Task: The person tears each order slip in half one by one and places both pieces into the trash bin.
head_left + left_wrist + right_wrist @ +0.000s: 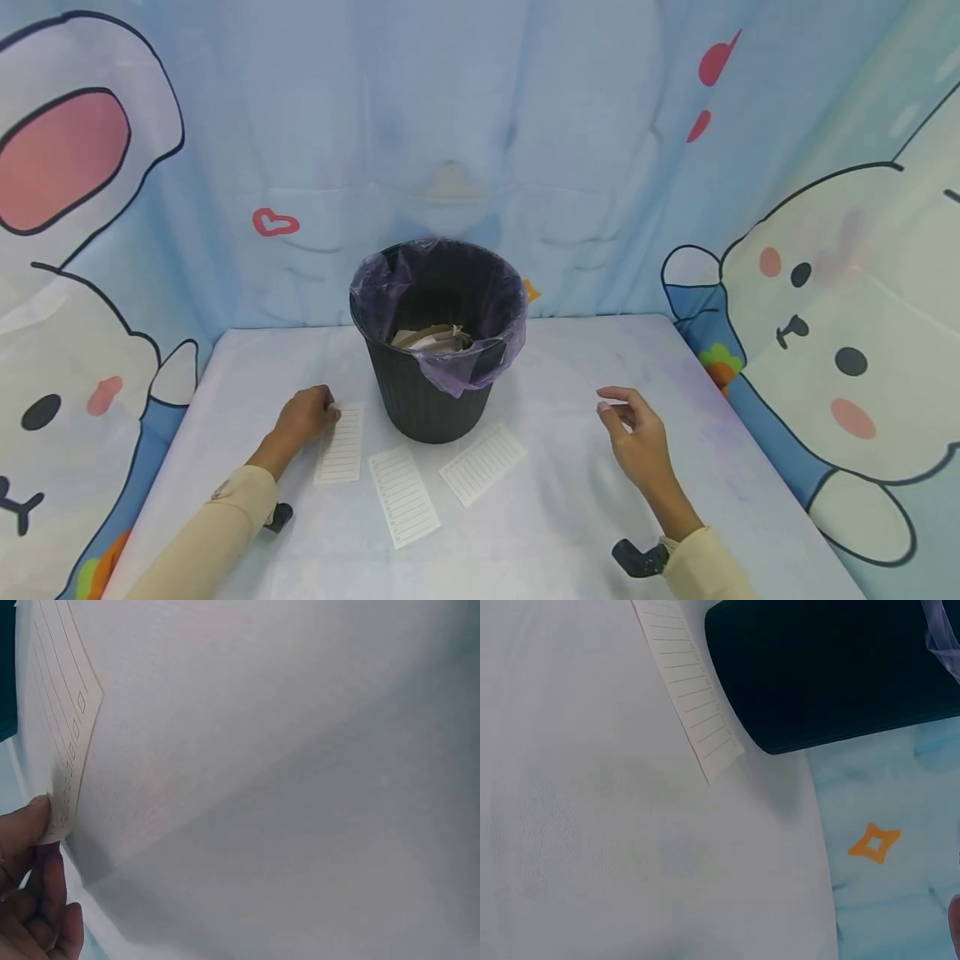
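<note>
With thumb and fingers my left hand (306, 417) pinches the upper end of a lined paper slip (341, 450), left of the bin. The left wrist view shows the thumb over the slip's corner (60, 817) and small checkboxes along one edge. Two more lined slips lie on the table: one in the middle (403, 497), the other angled to its right (483, 464). My right hand (637, 437) hovers right of the bin, fingers loosely bent and holding nothing. Only a fingertip (955, 922) of it enters the right wrist view.
A black bin (431, 408) with a purple plastic liner (480, 367) stands at the back middle of the white table (555, 533). Crumpled paper and brown scraps (431, 338) lie inside it. A blue cartoon curtain (585, 167) hangs behind.
</note>
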The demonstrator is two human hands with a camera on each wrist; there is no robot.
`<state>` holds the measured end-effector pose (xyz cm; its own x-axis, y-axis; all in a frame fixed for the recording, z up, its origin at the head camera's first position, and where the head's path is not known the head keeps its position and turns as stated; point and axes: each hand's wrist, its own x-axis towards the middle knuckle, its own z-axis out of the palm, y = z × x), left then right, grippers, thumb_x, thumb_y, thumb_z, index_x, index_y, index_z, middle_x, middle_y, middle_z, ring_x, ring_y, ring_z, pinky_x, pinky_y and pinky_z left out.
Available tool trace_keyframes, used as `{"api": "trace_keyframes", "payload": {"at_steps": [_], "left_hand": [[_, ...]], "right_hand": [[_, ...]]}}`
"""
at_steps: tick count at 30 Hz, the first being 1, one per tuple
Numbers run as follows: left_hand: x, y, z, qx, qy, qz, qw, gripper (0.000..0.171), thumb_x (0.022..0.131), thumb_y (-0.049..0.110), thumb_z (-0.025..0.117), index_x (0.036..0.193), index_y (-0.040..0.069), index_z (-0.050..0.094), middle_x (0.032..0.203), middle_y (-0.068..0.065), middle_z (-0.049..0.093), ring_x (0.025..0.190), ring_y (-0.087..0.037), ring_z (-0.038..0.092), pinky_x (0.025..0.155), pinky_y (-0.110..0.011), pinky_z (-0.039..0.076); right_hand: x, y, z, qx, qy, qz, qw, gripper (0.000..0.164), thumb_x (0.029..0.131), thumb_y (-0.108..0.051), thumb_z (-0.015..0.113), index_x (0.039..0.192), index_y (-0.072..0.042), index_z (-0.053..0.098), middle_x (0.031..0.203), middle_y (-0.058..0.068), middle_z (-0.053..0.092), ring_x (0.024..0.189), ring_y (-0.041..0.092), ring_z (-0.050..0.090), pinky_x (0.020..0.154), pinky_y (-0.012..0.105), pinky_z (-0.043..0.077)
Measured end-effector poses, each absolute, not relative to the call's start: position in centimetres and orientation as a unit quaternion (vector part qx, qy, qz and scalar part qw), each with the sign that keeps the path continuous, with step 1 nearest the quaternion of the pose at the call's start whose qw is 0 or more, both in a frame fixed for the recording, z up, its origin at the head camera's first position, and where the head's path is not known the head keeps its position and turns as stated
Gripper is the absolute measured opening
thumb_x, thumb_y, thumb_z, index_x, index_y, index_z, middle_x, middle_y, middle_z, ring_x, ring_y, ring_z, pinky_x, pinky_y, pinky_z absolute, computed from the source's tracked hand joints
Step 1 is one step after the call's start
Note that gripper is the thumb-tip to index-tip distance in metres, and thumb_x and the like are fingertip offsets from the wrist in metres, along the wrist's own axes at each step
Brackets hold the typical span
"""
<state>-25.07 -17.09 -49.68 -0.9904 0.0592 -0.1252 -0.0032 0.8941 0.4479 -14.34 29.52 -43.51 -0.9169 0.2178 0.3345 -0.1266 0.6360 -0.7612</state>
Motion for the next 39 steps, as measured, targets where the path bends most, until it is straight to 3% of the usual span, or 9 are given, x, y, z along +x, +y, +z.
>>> {"api": "trace_keyframes", "payload": {"at_steps": [4,12,21,29,33,39], "left_hand": [[-24.6,-17.5,-49.3,0.034,0.967,0.243,0.066,0.024,0.093,0.009,0.07,0.11,-0.007,0.066,0.096,-0.018,0.07,0.08,-0.024,0.062,0.073,-0.041,0.054],[-21.4,-18.1,-45.6,0.07,0.948,0.31,0.029,0.024,0.094,0.011,0.068,0.112,-0.005,0.069,0.101,-0.017,0.069,0.084,-0.023,0.063,0.068,-0.035,0.054],[-15.6,-18.0,-41.1,0.075,0.909,0.41,-0.013,0.013,0.094,0.014,0.071,0.103,0.005,0.071,0.094,-0.006,0.073,0.08,-0.017,0.068,0.068,-0.03,0.054],[-11.6,-15.3,-39.3,0.118,0.84,0.526,-0.056,0.012,0.093,0.018,0.074,0.1,0.008,0.073,0.096,-0.004,0.076,0.088,-0.014,0.07,0.075,-0.026,0.056],[-10.3,-14.1,-39.2,0.114,0.813,0.566,-0.076,0.011,0.093,0.018,0.074,0.1,0.009,0.073,0.096,-0.002,0.075,0.09,-0.011,0.07,0.079,-0.027,0.057],[-9.2,-12.9,-39.4,0.098,0.796,0.588,-0.107,0.008,0.091,0.016,0.075,0.097,0.011,0.073,0.095,0.0,0.073,0.091,-0.009,0.068,0.083,-0.026,0.055]], "right_hand": [[-14.4,28.8,-43.6,-0.008,-0.885,0.419,0.202,0.024,0.103,-0.02,0.057,0.123,-0.008,0.063,0.115,0.009,0.069,0.093,-0.008,0.058,0.095,0.015,0.044],[-14.1,26.6,-43.2,0.108,-0.881,0.42,0.191,0.021,0.102,-0.015,0.059,0.121,-0.007,0.063,0.113,0.005,0.071,0.094,0.003,0.065,0.089,0.006,0.044],[-13.3,22.5,-42.5,0.248,-0.858,0.433,0.127,0.016,0.101,-0.01,0.06,0.114,-0.013,0.068,0.108,-0.002,0.074,0.096,0.008,0.068,0.086,0.029,0.057],[-12.8,17.6,-42.4,0.34,-0.818,0.46,0.061,0.019,0.102,-0.012,0.058,0.118,-0.011,0.069,0.114,0.001,0.073,0.098,0.017,0.07,0.085,0.03,0.058],[-12.7,15.5,-42.3,0.353,-0.809,0.47,0.014,0.024,0.102,-0.017,0.059,0.124,-0.011,0.067,0.12,0.001,0.072,0.101,0.013,0.07,0.089,0.03,0.058],[-12.5,13.6,-42.1,0.355,-0.795,0.492,-0.025,0.026,0.101,-0.019,0.06,0.123,-0.006,0.066,0.113,0.006,0.074,0.095,0.009,0.071,0.085,0.029,0.059]]}}
